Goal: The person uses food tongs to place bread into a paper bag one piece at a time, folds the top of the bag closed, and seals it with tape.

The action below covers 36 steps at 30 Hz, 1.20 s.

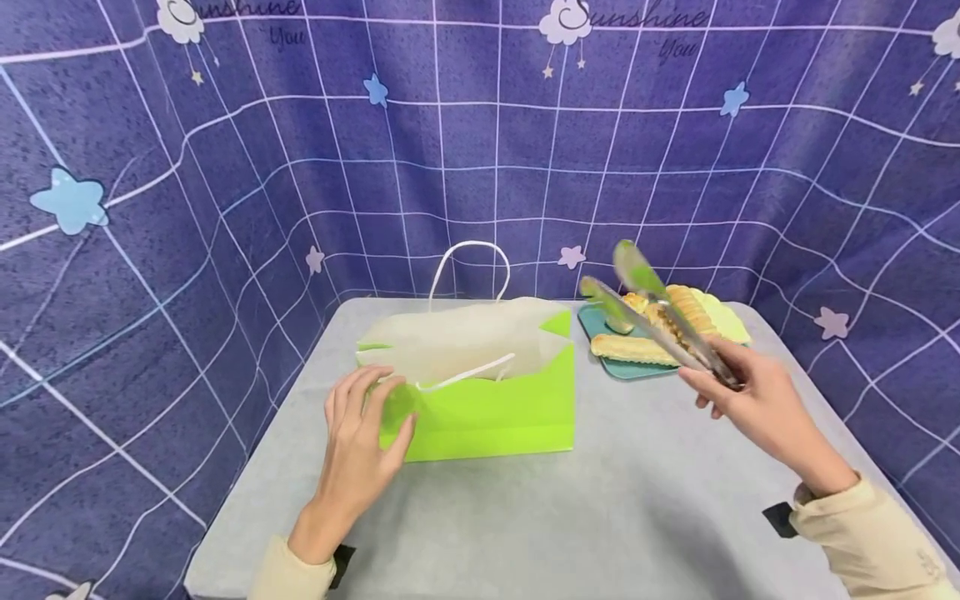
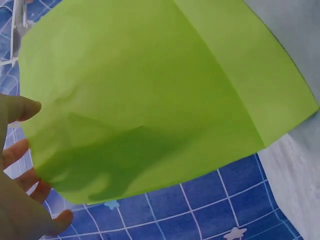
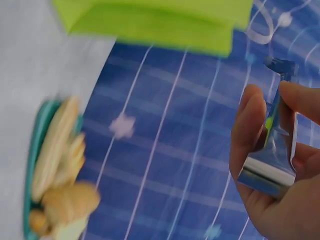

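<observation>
A bright green paper bag (image 1: pixel 480 417) with a white inside and white handles stands in the middle of the table. My left hand (image 1: pixel 363 429) is at its front left corner, fingers spread and loosely bent; whether they touch the paper I cannot tell. In the left wrist view the bag's green side (image 2: pixel 140 100) fills most of the picture beside the fingers. My right hand (image 1: pixel 765 408) grips metal tongs (image 3: pixel 272 165) by the hinge end. The tongs' green tips (image 1: pixel 611 279) stand apart with nothing between them, in front of the tray in the head view.
A teal tray (image 1: pixel 637 371) at the back right bears several breads, among them a long bread stick (image 1: pixel 633 349) and a ridged loaf (image 1: pixel 690 308). A blue curtain (image 1: pixel 495 150) with a grid pattern surrounds the back and sides of the grey table (image 1: pixel 600 517).
</observation>
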Available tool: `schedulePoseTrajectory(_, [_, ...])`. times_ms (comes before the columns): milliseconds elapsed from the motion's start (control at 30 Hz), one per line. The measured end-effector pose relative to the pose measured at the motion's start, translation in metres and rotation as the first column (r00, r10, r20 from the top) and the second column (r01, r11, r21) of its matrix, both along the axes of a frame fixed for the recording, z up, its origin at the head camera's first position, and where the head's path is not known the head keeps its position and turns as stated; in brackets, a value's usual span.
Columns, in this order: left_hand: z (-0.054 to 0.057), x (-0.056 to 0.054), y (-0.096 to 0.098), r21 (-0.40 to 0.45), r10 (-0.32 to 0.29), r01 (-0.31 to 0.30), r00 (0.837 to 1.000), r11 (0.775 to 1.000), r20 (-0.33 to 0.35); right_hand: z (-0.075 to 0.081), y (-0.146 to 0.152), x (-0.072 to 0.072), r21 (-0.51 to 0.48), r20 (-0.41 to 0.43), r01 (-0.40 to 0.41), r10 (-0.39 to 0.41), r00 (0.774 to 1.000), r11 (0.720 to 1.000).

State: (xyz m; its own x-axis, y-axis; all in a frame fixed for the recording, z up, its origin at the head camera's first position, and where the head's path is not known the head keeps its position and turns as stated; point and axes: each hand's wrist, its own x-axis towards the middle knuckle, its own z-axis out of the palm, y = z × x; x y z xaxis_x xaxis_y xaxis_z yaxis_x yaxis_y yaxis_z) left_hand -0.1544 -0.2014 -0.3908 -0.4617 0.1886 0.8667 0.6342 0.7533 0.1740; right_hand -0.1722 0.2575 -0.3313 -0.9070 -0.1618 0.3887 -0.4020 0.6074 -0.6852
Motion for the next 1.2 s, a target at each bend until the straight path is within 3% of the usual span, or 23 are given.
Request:
schedulePoseTrajectory(100, [0.0,-0.003,-0.002,0.002,-0.005,0.005,1.0,1.0,0.003,-0.013,0.024,-0.011,0.078,-0.09,0.104,-0.097,0.991,0.992])
schedulePoseTrajectory(233, [0.002,-0.005,-0.003,-0.002,0.0,0.0,1.0,1.0,-0.01,-0.04,0.055,-0.027,0.189,-0.192,0.242,-0.205,0.96,0.952])
schedulePoseTrajectory(367, [0.003,-0.003,-0.004,0.003,-0.022,0.022,0.999,1.0,-0.024,-0.066,0.084,-0.038,0.262,-0.173,0.323,-0.284,0.943,0.91])
schedulePoseTrajectory(567, [0.001,0.001,-0.006,0.013,-0.079,0.079,0.997,0.997,-0.023,-0.091,0.109,-0.05,0.338,-0.031,0.341,-0.351,0.936,0.877])
schedulePoseTrajectory(767, [-0.001,0.001,-0.005,0.02,-0.087,0.088,0.996,0.996,-0.029,-0.099,0.113,-0.066,0.375,0.066,0.319,-0.368,0.927,0.87])
schedulePoseTrajectory(900, [-0.003,0.0,-0.004,0.027,-0.089,0.09,0.995,0.996,-0.037,-0.104,0.114,-0.074,0.387,0.058,0.318,-0.367,0.928,0.865])
schedulePoseTrajectory(1200, [-0.001,-0.005,-0.001,0.01,-0.073,0.073,0.997,0.997,-0.028,-0.113,0.113,-0.083,0.402,-0.046,0.359,-0.374,0.926,0.842])
